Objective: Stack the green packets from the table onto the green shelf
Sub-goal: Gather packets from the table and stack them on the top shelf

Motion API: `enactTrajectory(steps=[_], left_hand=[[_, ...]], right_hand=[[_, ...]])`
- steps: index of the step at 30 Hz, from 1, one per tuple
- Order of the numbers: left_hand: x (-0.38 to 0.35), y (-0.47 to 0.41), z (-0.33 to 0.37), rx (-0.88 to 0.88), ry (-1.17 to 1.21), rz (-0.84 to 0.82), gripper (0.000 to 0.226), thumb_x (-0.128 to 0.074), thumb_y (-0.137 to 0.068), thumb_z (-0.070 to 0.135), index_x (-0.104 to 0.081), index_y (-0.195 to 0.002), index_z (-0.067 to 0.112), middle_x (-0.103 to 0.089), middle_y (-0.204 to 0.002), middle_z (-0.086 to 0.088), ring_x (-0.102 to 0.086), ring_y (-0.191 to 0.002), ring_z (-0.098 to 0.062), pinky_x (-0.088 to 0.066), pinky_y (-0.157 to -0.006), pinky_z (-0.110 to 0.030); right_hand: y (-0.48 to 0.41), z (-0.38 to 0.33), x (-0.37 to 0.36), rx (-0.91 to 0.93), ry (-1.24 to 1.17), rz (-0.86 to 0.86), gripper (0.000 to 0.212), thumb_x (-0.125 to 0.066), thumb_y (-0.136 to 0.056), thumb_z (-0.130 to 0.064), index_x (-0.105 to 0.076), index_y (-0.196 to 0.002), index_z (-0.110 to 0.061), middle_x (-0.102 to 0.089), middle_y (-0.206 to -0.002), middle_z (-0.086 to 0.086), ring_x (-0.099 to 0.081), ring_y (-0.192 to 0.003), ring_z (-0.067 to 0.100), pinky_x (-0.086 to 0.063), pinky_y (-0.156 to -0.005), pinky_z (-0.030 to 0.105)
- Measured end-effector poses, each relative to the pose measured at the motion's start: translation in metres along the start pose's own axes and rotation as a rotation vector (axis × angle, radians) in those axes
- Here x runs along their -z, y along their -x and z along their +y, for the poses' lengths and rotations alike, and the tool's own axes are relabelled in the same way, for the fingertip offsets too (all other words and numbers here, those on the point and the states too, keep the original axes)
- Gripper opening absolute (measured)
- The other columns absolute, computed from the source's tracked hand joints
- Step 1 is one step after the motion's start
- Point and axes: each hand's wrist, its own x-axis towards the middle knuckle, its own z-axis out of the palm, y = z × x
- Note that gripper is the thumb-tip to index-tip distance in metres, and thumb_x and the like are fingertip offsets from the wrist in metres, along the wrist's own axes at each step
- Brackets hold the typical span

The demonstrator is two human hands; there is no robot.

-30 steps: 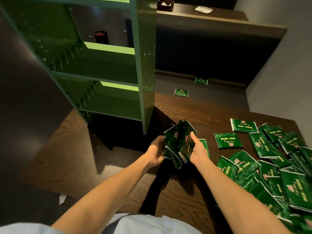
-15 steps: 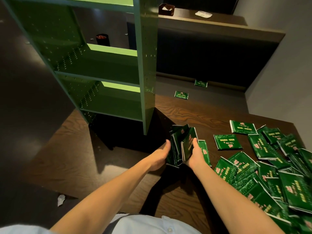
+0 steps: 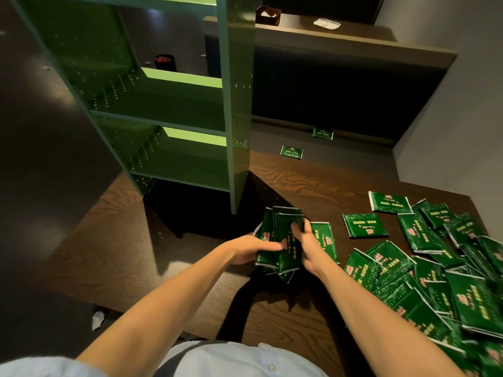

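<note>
The left hand (image 3: 249, 248) and right hand (image 3: 310, 247) together clamp a bundle of glossy dark green rectangular packets (image 3: 283, 238), thumb and fingers curled round its sides, over the dark wood-grain table (image 3: 177, 254). One flat green packet (image 3: 326, 240) lies on the table just beside the right hand. Farther right spreads a loose heap of the same green packets (image 3: 435, 281), overlapping one another. Beyond the hands, the tall green metal shelf (image 3: 236, 104) with perforated sides stands on the table's far left part. Seen through its open back, a small dark cup (image 3: 164, 62) holds something red. On a brown ledge (image 3: 353, 39) farther back, a dark brown box (image 3: 268, 14) holds something white.
</note>
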Motion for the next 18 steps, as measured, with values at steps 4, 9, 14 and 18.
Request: enactTrajectory(steps=[4, 9, 14, 18], left_hand=[[0.004, 0.003, -0.002, 0.018, 0.0, 0.101, 0.025, -0.06, -0.087, 0.0, -0.058, -0.106, 0.015, -0.065, -0.101, -0.004, -0.062, -0.096, -0.017, -0.048, -0.089, -0.029], [0.013, 0.015, -0.005, -0.026, -0.255, 0.238, 0.043, -0.072, -0.076, -0.001, -0.059, -0.116, 0.009, -0.064, -0.091, 0.004, -0.063, -0.086, -0.009, -0.05, -0.067, -0.012], [0.014, 0.006, -0.029, -0.235, 0.176, 0.416, 0.053, -0.076, -0.072, -0.006, -0.059, -0.122, 0.002, -0.072, -0.095, -0.007, -0.071, -0.082, -0.014, -0.057, -0.064, -0.022], [0.002, 0.004, -0.044, -0.273, 0.317, 0.473, 0.036, -0.071, -0.078, -0.003, -0.062, -0.114, -0.001, -0.073, -0.088, -0.005, -0.072, -0.077, -0.015, -0.058, -0.064, -0.026]], right_hand=[[-0.004, 0.008, 0.002, -0.007, 0.096, -0.098, 0.087, -0.068, -0.083, -0.01, -0.012, -0.147, -0.028, -0.053, -0.126, 0.007, -0.051, -0.116, 0.029, -0.042, -0.102, 0.051], [0.005, 0.012, 0.013, -0.084, 0.306, -0.336, 0.075, -0.085, -0.048, -0.025, -0.059, -0.118, -0.019, -0.068, -0.111, -0.002, -0.057, -0.114, 0.022, -0.037, -0.108, 0.041], [0.003, 0.019, 0.007, -0.096, -0.02, -0.195, 0.045, -0.07, -0.074, -0.001, -0.061, -0.117, -0.008, -0.075, -0.094, 0.006, -0.064, -0.099, 0.028, -0.043, -0.103, 0.05], [0.005, 0.024, 0.001, -0.091, -0.075, -0.156, 0.065, -0.073, -0.062, -0.005, -0.056, -0.125, -0.006, -0.071, -0.102, 0.01, -0.064, -0.099, 0.029, -0.048, -0.095, 0.048]])
